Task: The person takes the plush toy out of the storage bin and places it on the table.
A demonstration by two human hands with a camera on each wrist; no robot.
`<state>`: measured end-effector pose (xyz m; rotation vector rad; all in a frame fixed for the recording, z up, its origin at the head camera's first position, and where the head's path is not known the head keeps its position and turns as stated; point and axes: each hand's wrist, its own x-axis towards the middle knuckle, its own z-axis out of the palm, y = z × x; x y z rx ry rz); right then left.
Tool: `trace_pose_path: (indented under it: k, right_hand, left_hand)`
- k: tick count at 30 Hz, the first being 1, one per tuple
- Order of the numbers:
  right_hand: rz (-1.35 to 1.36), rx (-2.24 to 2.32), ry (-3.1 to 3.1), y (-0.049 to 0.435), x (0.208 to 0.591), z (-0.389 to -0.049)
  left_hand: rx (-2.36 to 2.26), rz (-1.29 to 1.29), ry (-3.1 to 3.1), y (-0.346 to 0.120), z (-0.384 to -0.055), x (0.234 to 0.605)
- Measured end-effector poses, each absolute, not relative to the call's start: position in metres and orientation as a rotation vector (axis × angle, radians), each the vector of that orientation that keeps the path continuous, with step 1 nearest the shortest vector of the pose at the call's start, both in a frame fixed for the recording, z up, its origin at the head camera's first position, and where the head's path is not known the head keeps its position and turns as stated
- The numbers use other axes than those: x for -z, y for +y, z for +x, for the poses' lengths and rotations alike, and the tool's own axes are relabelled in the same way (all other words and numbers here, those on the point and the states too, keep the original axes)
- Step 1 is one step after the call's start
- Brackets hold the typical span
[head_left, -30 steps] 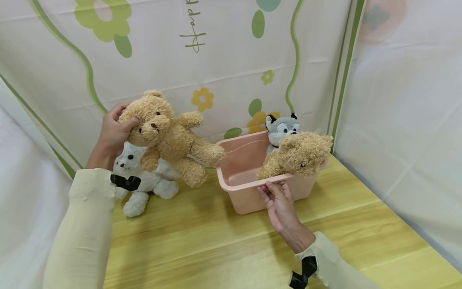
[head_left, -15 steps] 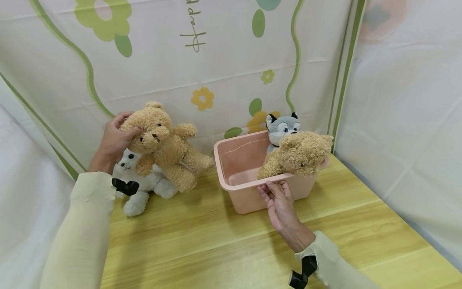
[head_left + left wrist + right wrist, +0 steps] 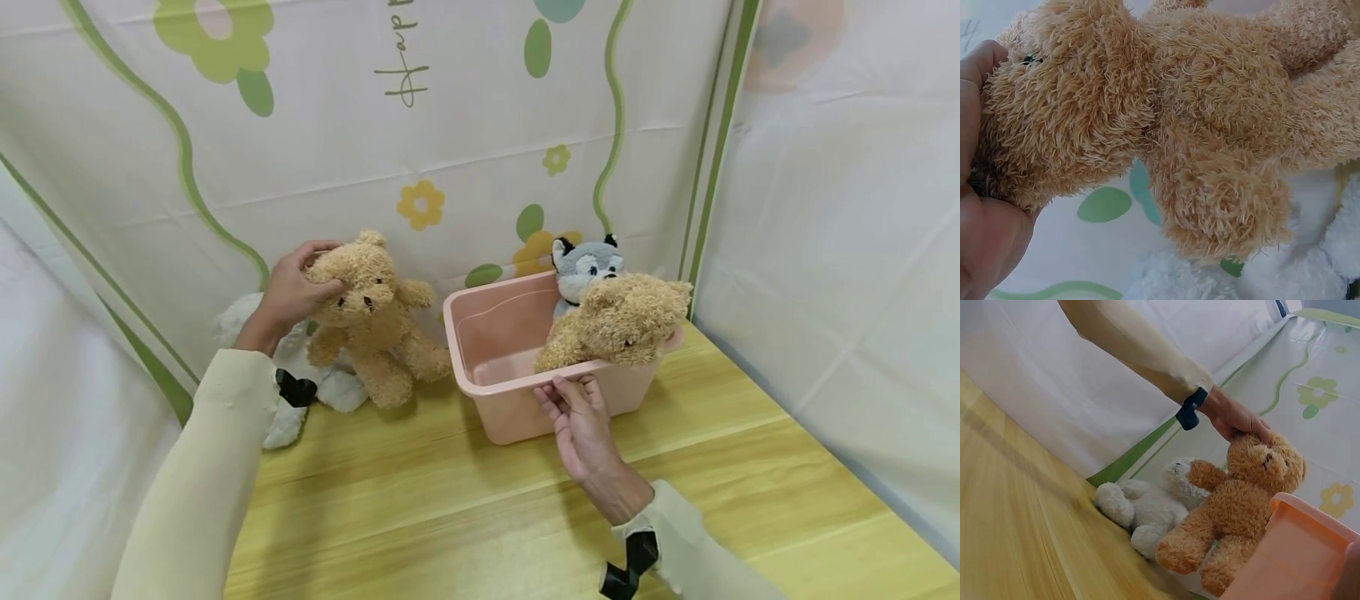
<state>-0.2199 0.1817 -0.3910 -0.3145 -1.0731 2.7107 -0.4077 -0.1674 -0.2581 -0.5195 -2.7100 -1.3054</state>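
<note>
My left hand (image 3: 288, 292) grips a tan teddy bear (image 3: 375, 333) by the head, thumb across its face. The bear stands upright, feet at the table, just left of the pink bin (image 3: 517, 417). Behind it and my forearm, a white plush toy (image 3: 1154, 506) leans at the wall, partly hidden in the head view. With thumb and fingers my right hand (image 3: 581, 425) pinches the bin's front rim. Inside the bin, a grey husky plush (image 3: 588, 267) sits at the back, and a second tan teddy bear (image 3: 630, 321) slumps over the right end.
The bin's left half shows its bare floor. Wood-grain table (image 3: 420, 500) stretches in front. A white patterned curtain (image 3: 322, 125) rises behind the toys, and plain white cloth (image 3: 840, 250) closes off the right side.
The left hand has lowered the tan teddy bear and shifted it right, tilting it more upright. The white plush toy is now more covered by the arm. My right hand and the bin stay put.
</note>
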Motion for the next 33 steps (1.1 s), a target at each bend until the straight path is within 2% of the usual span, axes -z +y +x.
trace_pose_path:
  k: [13,33]
  right_hand:
    - [-0.3,-2.717,-1.078,0.181,0.391,-0.22]
    - [-0.31,-2.719,-1.07,0.181,0.392,-0.22]
  left_hand:
    - [1.123,-0.573,-2.736,-0.144,-0.415,0.278]
    - [1.02,-0.662,-2.878,-0.153,-0.42,0.287]
